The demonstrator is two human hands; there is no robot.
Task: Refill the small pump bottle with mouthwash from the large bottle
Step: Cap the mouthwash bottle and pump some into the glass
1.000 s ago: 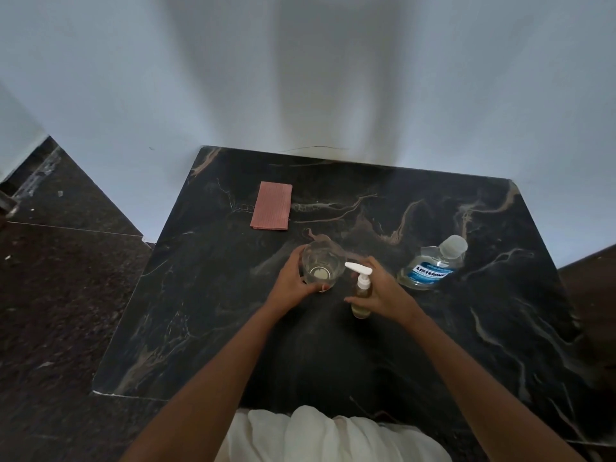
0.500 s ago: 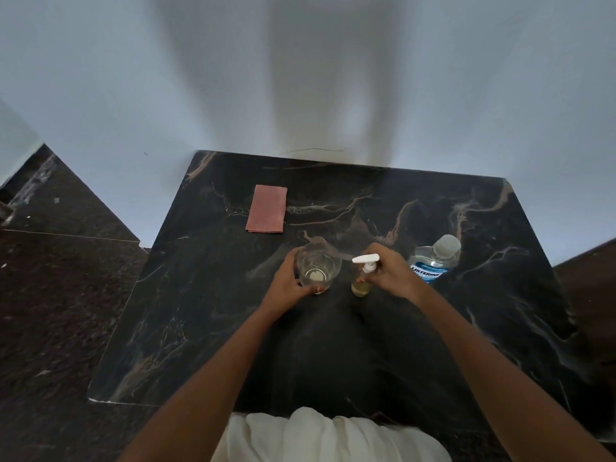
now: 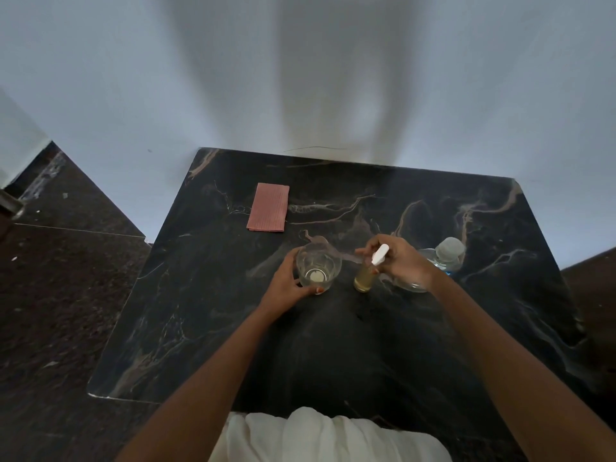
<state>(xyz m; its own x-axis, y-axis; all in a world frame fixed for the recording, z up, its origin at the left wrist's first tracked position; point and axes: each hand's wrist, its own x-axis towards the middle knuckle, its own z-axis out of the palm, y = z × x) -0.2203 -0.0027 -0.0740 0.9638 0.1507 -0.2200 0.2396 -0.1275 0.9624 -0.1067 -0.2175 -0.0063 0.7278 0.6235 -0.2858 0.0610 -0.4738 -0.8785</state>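
Near the middle of the counter (image 3: pixel 333 345) stands the small pump bottle (image 3: pixel 364 278), upright with yellowish liquid in its base. The right hand (image 3: pixel 403 261) curls its fingers round the white pump head (image 3: pixel 380 254), likely to unscrew it so the neck opens for refilling. Just beside it, the left hand (image 3: pixel 286 285) wraps a clear glass (image 3: pixel 318 266), apparently steadying it. The large bottle (image 3: pixel 446 253) waits capped toward the right edge, partly hidden behind the right hand. A folded pink cloth (image 3: pixel 268 207) lies toward the far left corner, probably for spills.

The right hand (image 3: pixel 405 265) hides most of the large bottle (image 3: pixel 449 252) behind it.
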